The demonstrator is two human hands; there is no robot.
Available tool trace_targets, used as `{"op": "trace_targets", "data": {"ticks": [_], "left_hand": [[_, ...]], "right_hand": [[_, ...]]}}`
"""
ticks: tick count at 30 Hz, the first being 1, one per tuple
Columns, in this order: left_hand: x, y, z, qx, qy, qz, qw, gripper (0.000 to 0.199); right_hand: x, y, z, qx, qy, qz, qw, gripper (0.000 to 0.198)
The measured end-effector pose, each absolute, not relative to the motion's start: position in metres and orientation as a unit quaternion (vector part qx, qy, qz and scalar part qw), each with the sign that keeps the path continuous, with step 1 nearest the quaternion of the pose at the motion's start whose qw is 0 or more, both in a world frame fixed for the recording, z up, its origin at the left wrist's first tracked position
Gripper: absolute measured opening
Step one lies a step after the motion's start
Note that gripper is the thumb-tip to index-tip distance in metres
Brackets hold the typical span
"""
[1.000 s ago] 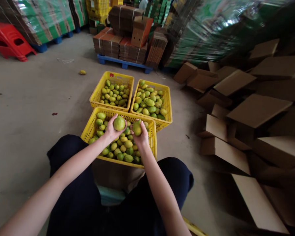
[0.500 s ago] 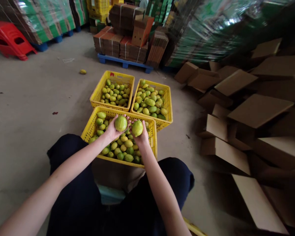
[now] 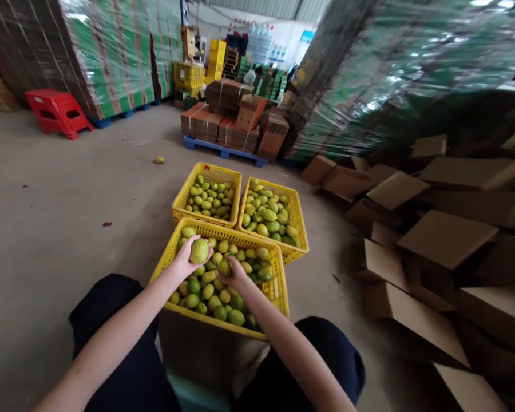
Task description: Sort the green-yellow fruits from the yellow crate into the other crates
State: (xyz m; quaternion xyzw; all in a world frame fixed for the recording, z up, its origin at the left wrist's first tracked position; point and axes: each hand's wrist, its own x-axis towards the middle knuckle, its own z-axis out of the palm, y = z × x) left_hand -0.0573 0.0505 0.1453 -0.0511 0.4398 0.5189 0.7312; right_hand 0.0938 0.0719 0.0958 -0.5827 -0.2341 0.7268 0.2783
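My left hand [image 3: 187, 257] is curled around a large yellow-green lemon [image 3: 199, 251], holding it over the left part of the near yellow crate [image 3: 281, 286]. Lower, among the fruit in the same crate, my right hand [image 3: 236, 273] has its fingers around another lemon [image 3: 224, 266], partly covered by them. Many green and yellow lemons [image 3: 236, 317] fill the bottom of this crate, which stands between my knees.
Behind it stand two more yellow crates of lemons, the back left one [image 3: 178, 200] and the back right one [image 3: 302, 232]. Open cardboard boxes [image 3: 448, 237] crowd the right side. A single lemon [image 3: 159, 160] lies on the floor, short of a red stool [image 3: 58, 111] and a blue pallet [image 3: 225, 151].
My hands have moved apart. The right one has gone down among the lemons in the crate; the left still holds its lemon. The view has tilted up, showing more of the background.
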Motion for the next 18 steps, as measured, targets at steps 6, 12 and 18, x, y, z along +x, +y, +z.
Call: {"op": "trace_targets", "data": {"ticks": [6, 12, 18], "left_hand": [[-0.069, 0.050, 0.136, -0.083, 0.443, 0.564, 0.693, 0.018], [-0.067, 0.051, 0.131, -0.049, 0.461, 0.618, 0.635, 0.015], [-0.053, 0.049, 0.117, -0.063, 0.477, 0.559, 0.675, 0.013]], "right_hand": [[0.075, 0.136, 0.153, -0.564, -0.432, 0.642, 0.287, 0.039], [0.132, 0.058, 0.118, -0.586, -0.486, 0.630, 0.150, 0.012], [0.149, 0.006, 0.095, -0.569, -0.464, 0.670, 0.110, 0.014]]}}
